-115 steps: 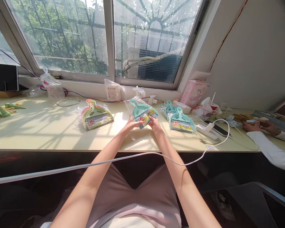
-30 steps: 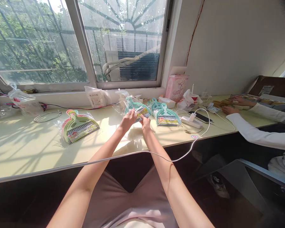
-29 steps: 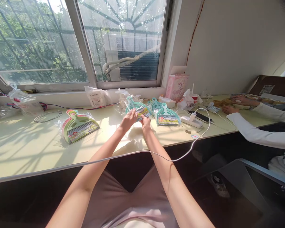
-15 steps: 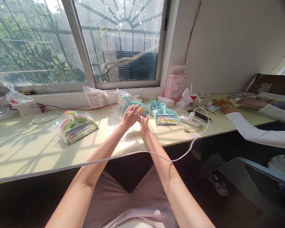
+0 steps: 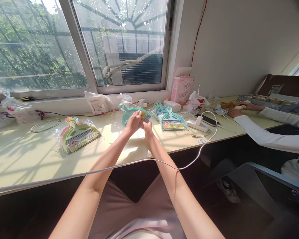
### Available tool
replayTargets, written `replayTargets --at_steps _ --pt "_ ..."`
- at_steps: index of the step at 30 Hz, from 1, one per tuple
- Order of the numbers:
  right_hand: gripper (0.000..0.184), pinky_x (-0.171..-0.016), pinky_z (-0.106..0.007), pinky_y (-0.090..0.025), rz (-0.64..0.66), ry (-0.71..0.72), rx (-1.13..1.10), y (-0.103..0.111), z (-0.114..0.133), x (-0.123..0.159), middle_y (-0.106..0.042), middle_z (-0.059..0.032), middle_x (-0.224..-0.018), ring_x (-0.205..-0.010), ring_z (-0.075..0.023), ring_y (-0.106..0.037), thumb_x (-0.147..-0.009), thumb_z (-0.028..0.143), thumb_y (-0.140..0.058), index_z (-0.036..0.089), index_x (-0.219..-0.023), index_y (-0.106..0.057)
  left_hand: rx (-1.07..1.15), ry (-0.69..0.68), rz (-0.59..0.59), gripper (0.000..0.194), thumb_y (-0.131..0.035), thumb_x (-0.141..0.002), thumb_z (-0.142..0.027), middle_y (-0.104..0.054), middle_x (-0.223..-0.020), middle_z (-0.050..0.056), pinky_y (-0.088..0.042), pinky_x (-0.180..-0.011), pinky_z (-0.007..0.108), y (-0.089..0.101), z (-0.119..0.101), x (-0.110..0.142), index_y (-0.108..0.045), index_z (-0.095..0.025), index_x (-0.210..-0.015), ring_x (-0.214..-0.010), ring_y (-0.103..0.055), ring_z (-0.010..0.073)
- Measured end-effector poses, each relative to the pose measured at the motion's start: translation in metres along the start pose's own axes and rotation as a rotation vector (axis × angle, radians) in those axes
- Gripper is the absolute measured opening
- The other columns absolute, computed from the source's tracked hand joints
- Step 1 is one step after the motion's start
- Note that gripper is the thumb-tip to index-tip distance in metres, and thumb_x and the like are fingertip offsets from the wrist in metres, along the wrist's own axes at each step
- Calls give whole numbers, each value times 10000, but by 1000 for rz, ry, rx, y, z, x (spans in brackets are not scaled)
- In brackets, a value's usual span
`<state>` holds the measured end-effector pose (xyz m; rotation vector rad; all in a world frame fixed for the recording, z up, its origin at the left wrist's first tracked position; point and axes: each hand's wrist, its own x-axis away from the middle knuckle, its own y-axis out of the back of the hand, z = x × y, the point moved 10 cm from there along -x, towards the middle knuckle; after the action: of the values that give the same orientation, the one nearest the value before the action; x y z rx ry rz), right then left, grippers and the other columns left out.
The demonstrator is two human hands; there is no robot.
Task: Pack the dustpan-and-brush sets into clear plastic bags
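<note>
My left hand (image 5: 134, 120) grips a teal mini dustpan-and-brush set (image 5: 128, 111), lifted a little above the pale yellow table (image 5: 27, 156). My right hand (image 5: 147, 126) pinches the set's lower right corner by the yellow label. A clear plastic bag (image 5: 126, 98) lies behind the set near the window sill. To the left lies a green set in its bag (image 5: 76, 135). To the right lie more teal sets in bags (image 5: 169, 119).
A white cable (image 5: 164, 162) hangs along the table's front edge to a power strip (image 5: 198, 125) beside a phone (image 5: 207, 120). A pink box (image 5: 181, 89) stands by the wall. Another person's white-sleeved arms (image 5: 269, 139) work at the far right.
The teal set has come out of its clear bag and shifted left in my hands. The view has turned slightly right.
</note>
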<state>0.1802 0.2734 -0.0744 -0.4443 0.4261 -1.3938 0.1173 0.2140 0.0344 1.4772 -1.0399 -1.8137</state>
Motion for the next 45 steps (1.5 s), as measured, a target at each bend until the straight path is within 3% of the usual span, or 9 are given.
replayTargets --at_steps 6,10,13,16,23,31,35,39,45 --pt "203 -983 -466 -691 21 -5 3 -2 1 3 -791 -81 -957 -1069 -280 -774 -811 186 -881 185 -945 -729 42 8 -29 735 -509 -915 68 -647 -1650 226 -560 -1261 432 8 2 -2 -624 -105 -1620 -1524 -645 296" --pt "206 -1006 -497 -680 42 -1 13 -5 4 7 -807 -100 -977 -1109 -304 -782 -817 202 -898 179 -950 -742 -8 63 -84 693 -547 -936 33 -576 -1729 203 -471 -1341 568 14 7 -3 -689 -180 -1580 -1648 -518 358" --pt "197 -1022 -511 -678 30 -17 4 -5 4 9 -816 -92 -948 -1130 -315 -785 -806 208 -902 186 -915 -739 -54 87 -17 675 -536 -966 4 -612 -1694 209 -497 -1312 606 8 8 -5 -704 -207 -1585 -1632 -537 393" --pt "229 -991 -494 -700 23 -13 5 -5 6 10 -806 -60 -866 -1076 -308 -799 -775 219 -931 198 -878 -728 -100 65 61 711 -526 -994 -32 -627 -1671 235 -603 -1213 545 4 1 -5 -620 -192 -1680 -1592 -583 406" --pt "293 -873 -405 -721 100 4 17 -11 9 14 -786 -31 -746 -938 -283 -821 -783 339 -973 201 -882 -734 -147 55 122 830 -551 -1025 -47 -660 -1623 258 -602 -1216 494 15 -8 -1 -382 -179 -1827 -1601 -571 404" --pt "299 -864 -381 -701 271 10 41 -24 6 23 -807 -21 -786 -855 -251 -812 -753 288 -993 199 -879 -737 -165 89 13 961 -503 -1009 9 -708 -1546 264 -618 -1194 463 31 -1 -2 -160 -206 -1881 -1490 -687 357" --pt "292 -836 -377 -689 301 -10 66 -26 7 25 -822 -38 -817 -817 -244 -795 -746 267 -993 187 -904 -760 -133 122 -41 909 -438 -1028 12 -709 -1556 251 -579 -1248 506 41 13 3 -204 -216 -1876 -1503 -676 357" --pt "307 -818 -359 -680 328 -41 97 -30 3 28 -835 -48 -849 -807 -238 -784 -719 256 -996 187 -903 -761 -116 163 -12 884 -392 -1047 13 -638 -1665 214 -572 -1261 487 43 21 12 -234 -256 -1874 -1607 -574 337" --pt "185 -899 -385 -686 278 -58 97 -27 0 28 -820 -49 -823 -937 -272 -808 -783 215 -881 212 -886 -727 -64 98 54 786 -378 -1064 6 -539 -1765 162 -543 -1290 426 27 -8 15 -423 -221 -1814 -1711 -402 313"
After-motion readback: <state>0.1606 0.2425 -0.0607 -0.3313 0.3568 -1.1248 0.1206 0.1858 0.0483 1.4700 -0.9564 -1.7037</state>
